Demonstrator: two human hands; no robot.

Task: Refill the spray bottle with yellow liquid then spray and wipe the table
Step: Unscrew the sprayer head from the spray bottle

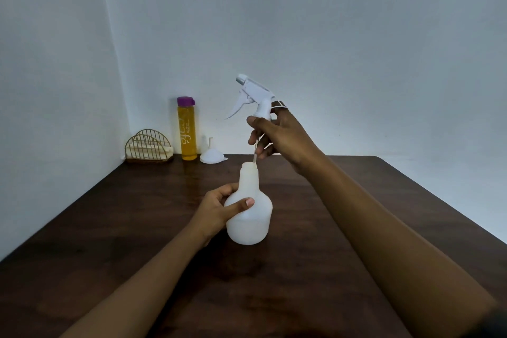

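Observation:
A white translucent spray bottle stands on the dark wooden table, its neck uncapped. My left hand grips its body from the left. My right hand holds the white trigger spray head lifted above the bottle, fingers curled round its collar. The thin dip tube hangs down, its tip just beside the bottle's mouth. A tall clear bottle of yellow liquid with a purple cap stands at the back left. Beside that bottle a small white funnel lies upside down.
A gold wire holder with folded pale cloths sits in the back left corner against the wall. White walls close the table's back and left sides. The table's right edge runs diagonally on the right.

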